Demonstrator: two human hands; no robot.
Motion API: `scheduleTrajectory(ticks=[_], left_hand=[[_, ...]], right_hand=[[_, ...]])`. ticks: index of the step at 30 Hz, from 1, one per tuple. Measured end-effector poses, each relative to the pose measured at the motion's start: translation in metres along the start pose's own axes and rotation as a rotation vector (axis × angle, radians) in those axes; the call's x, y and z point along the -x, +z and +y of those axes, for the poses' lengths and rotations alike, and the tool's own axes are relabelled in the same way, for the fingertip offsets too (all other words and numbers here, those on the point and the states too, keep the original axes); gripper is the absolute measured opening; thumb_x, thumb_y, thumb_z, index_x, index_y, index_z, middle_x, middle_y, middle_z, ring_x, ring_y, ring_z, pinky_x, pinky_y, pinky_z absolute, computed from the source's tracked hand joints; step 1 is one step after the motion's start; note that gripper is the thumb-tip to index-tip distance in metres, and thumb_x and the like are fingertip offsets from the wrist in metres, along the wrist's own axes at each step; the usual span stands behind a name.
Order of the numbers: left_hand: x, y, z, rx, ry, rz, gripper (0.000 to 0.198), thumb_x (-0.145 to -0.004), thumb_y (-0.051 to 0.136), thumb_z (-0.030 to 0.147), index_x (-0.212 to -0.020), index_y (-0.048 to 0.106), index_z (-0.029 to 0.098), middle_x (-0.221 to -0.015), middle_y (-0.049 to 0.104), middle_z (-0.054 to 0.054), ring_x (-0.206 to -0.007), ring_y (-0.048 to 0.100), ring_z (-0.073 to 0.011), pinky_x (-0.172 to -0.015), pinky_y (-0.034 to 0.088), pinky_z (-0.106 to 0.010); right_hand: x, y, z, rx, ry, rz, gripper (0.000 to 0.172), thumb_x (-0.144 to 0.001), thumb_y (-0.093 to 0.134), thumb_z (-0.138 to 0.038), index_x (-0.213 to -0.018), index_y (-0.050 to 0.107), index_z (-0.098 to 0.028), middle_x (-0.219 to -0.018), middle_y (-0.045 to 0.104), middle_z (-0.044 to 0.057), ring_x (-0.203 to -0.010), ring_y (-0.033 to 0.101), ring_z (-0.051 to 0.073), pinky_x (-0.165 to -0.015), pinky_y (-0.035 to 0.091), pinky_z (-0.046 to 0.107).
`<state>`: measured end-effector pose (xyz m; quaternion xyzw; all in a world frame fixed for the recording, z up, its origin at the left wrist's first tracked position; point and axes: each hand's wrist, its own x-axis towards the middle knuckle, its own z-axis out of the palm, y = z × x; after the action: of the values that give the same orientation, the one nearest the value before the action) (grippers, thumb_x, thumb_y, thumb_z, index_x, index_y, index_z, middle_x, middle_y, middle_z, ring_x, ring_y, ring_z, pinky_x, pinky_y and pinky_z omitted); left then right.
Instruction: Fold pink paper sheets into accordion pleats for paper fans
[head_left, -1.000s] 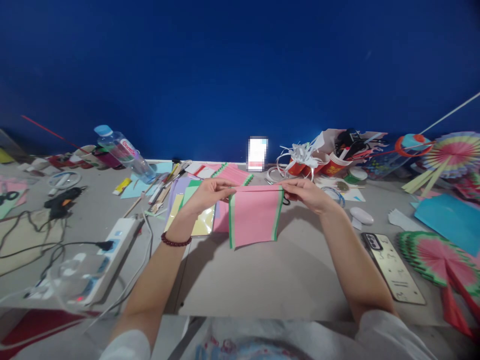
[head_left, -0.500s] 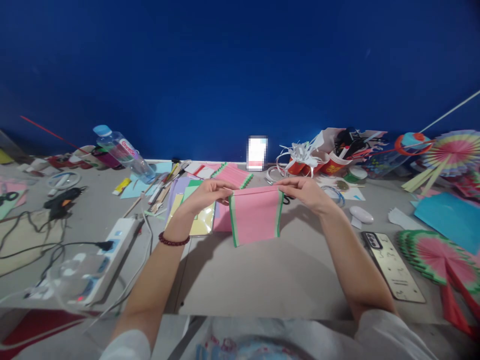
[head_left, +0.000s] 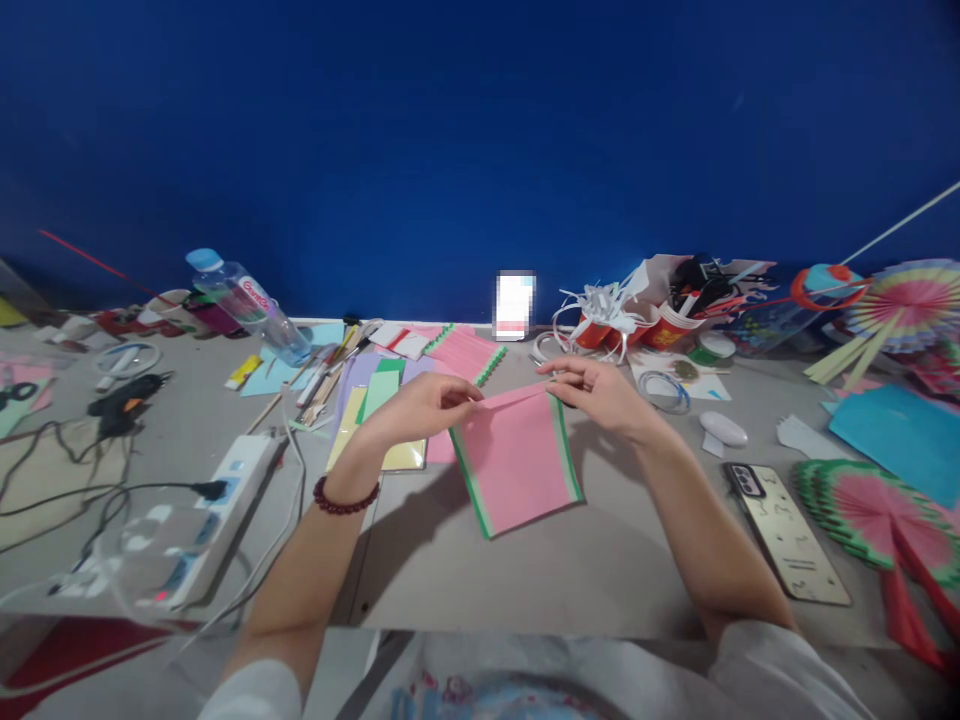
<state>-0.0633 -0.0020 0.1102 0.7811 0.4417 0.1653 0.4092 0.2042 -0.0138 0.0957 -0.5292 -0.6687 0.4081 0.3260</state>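
Note:
A pink sheet of paper (head_left: 521, 460) with green and pale green strips down both sides hangs tilted from my two hands over the table. My left hand (head_left: 427, 408) pinches its upper left corner, with the fingers curled in. At the upper right corner my right hand (head_left: 589, 392) grips the edge between thumb and fingers. Behind the sheet lies a pleated pink paper piece (head_left: 466, 350) with green edges. Yellow packaged paper (head_left: 405, 457) and green paper strips (head_left: 384, 388) lie beneath and beside my left hand.
A power strip (head_left: 217, 525) with cables and a hot glue gun (head_left: 124, 405) lie at left. A tilted water bottle (head_left: 251, 305) stands behind. At right are a phone (head_left: 787, 535), a white mouse (head_left: 723, 429), a watermelon-coloured paper fan (head_left: 874, 520) and red cups (head_left: 671, 328).
The pink sheet's lower edge has come down towards me and swung right, showing more of its face. My left hand has moved slightly down and right; my right hand has shifted slightly left.

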Motion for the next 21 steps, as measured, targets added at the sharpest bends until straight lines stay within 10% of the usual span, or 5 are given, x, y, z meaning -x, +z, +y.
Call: scheduleTrajectory(ticks=[21], left_hand=[[0.010,0.022,0.029,-0.045,0.186,0.130,0.026,-0.093,0.045,0.030,-0.091,0.069,0.018,-0.086,0.072,-0.004,-0.071,0.060,-0.0146,-0.061,0.040,-0.023]], right_hand=[[0.021,0.024,-0.026,-0.022,-0.103,0.037,0.022,-0.083,0.061,-0.037,-0.099,0.070,-0.023,-0.086,0.073,0.004,-0.083,0.063,0.020,-0.075,0.044,0.032]])
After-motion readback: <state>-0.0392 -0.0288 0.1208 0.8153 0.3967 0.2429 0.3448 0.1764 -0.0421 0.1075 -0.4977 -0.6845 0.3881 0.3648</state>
